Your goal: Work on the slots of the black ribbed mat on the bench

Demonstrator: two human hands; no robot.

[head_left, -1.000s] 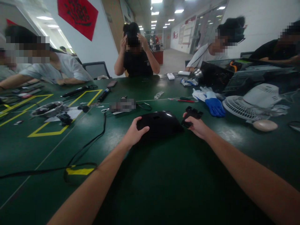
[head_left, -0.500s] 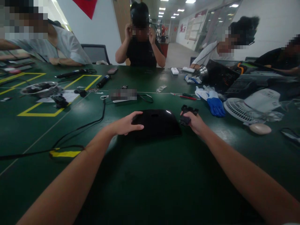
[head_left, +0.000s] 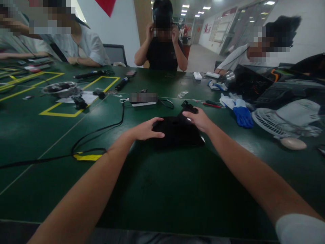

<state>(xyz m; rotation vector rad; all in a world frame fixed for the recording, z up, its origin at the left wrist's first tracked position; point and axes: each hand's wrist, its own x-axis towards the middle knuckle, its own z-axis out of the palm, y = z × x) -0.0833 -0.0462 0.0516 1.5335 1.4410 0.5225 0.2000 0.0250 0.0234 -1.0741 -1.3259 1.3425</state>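
Note:
A dark, rounded plate that looks like a monitor stand base [head_left: 175,139] lies on the green table in front of me. My left hand [head_left: 147,130] grips its left end, the thumb on top and the fingers along the back edge. Closed around a small black bracket-like part [head_left: 189,107], my right hand [head_left: 200,119] is over the base's right rear. A small slot shows on the base's top, close to the part. Whether the part touches the base I cannot tell, since the fingers cover its lower end.
Beyond the base lies a power adapter-like box [head_left: 143,98] with a black cable [head_left: 93,130] running left. Right of my hand are a screwdriver [head_left: 214,103], blue-white gloves [head_left: 241,113] and a white fan-like grille [head_left: 269,117]. A bowl [head_left: 59,88] stands left. Several people sit around the table.
My right hand has brought the black part leftward from beside the base to above its right rear. My left hand keeps its hold on the base. The camera view has shifted slightly.

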